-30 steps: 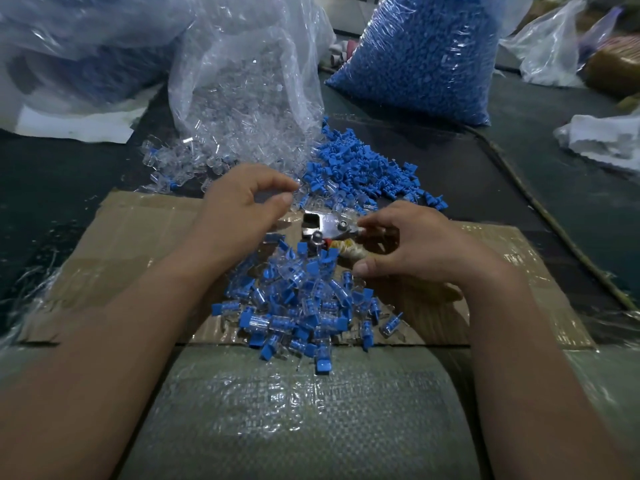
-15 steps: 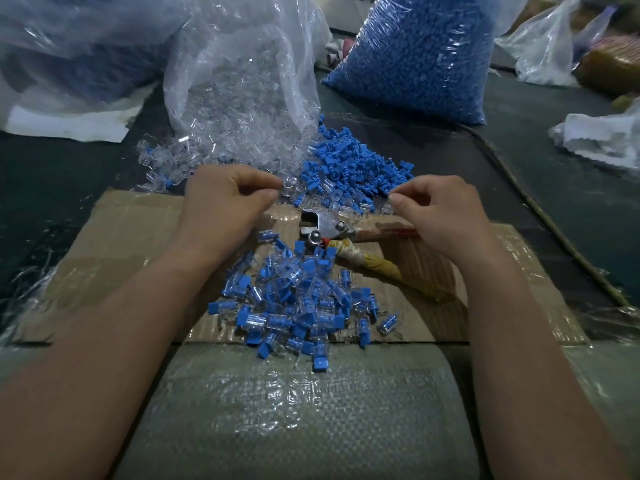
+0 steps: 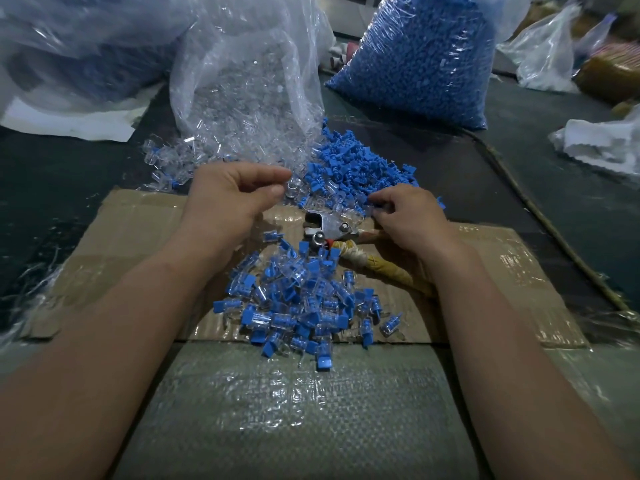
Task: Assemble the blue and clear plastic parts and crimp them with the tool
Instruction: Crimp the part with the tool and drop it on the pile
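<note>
My left hand (image 3: 232,202) hovers at the near edge of the loose clear parts (image 3: 166,164), thumb and forefinger pinching a clear part (image 3: 292,189). My right hand (image 3: 412,220) reaches into the loose blue parts (image 3: 349,168), and its curled fingertips close on a blue part (image 3: 372,202) at the pile's near edge. Between the hands, the crimping tool (image 3: 329,225) lies untouched on the cardboard (image 3: 121,237), its tape-wrapped handle (image 3: 377,268) running under my right wrist. A heap of assembled blue-and-clear pieces (image 3: 301,306) sits in front of it.
An open bag of clear parts (image 3: 249,91) and a full bag of blue parts (image 3: 415,57) stand behind the piles. More plastic bags (image 3: 543,53) lie at the far right and far left. A plastic-covered woven sack (image 3: 294,410) lies nearest me.
My right hand left the tool's handle, lifted, then moved forward into the blue pile. My left hand stayed by the clear parts, closing thumb and forefinger.
</note>
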`<state>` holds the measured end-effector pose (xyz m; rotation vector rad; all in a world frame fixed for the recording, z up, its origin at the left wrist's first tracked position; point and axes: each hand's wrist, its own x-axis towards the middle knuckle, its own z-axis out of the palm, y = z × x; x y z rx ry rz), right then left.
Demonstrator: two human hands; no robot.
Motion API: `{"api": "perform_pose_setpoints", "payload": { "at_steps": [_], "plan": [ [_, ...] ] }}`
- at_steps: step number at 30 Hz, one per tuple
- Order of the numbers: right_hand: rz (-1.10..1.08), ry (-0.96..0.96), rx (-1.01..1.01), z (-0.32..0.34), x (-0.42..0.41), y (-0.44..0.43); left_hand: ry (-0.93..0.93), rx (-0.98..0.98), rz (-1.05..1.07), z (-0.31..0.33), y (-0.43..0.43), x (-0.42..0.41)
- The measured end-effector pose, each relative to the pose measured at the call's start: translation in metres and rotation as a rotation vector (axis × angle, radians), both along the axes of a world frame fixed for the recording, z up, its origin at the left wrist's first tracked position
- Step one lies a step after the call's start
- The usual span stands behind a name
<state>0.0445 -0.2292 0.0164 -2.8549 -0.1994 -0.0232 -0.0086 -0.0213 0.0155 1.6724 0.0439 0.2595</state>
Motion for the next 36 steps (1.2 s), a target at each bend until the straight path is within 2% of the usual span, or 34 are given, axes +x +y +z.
{"api": "perform_pose_setpoints", "payload": {
  "at_steps": [13, 23, 30, 36],
  "plan": [
    [-0.028, -0.123, 0.209, -0.001, -0.005, -0.005, 0.031, -0.176, -0.067, 0.007, -0.001, -0.004],
    [0.038, -0.24, 0.273, 0.007, -0.014, -0.008, 0.041, -0.202, -0.14, 0.009, -0.003, -0.008],
    [0.016, -0.223, 0.544, 0.013, -0.024, -0.002, 0.033, -0.225, -0.145, 0.007, -0.002, -0.008],
    [0.175, -0.197, 0.757, 0.018, -0.041, 0.017, 0.036, -0.212, -0.189, 0.008, -0.004, -0.008]
  ]
}}
